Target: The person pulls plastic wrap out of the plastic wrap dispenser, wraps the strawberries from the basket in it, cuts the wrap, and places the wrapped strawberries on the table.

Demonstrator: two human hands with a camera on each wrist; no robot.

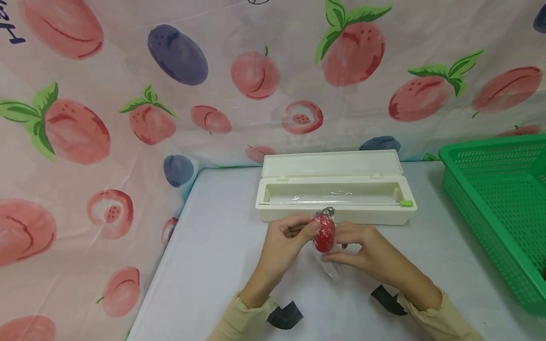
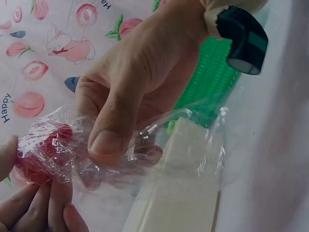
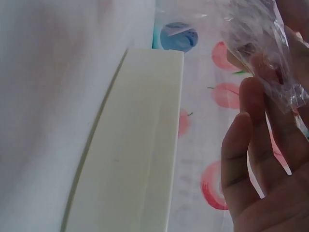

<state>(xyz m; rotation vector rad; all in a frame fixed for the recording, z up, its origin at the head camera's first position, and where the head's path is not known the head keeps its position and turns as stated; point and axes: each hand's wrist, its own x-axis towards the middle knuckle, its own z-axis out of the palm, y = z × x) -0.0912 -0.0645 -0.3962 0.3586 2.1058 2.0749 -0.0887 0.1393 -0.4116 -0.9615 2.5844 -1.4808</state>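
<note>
A red fruit (image 1: 325, 239), strawberry-like with a dark greenish top, is wrapped in crinkled clear cling film (image 1: 329, 269). My left hand (image 1: 277, 248) grips the wrapped fruit between thumb and fingers. Beside it, my right hand (image 1: 368, 251) pinches the loose film with thumb and fingers. In the left wrist view the film (image 2: 193, 145) spreads past the right hand (image 2: 128, 92), and the red fruit (image 2: 58, 142) shows under shiny folds. Film (image 3: 258, 34) also crosses the fingers of my right hand (image 3: 270, 164) in the right wrist view, where the fruit is hidden.
Behind the hands stands a white cling film box (image 1: 337, 214), its lid raised, with a clear roll inside and a green slider (image 1: 406, 203). A green plastic basket (image 1: 473, 227) is at the right. Fruit-print cloth (image 1: 239, 28) hangs behind the white table (image 1: 192, 274).
</note>
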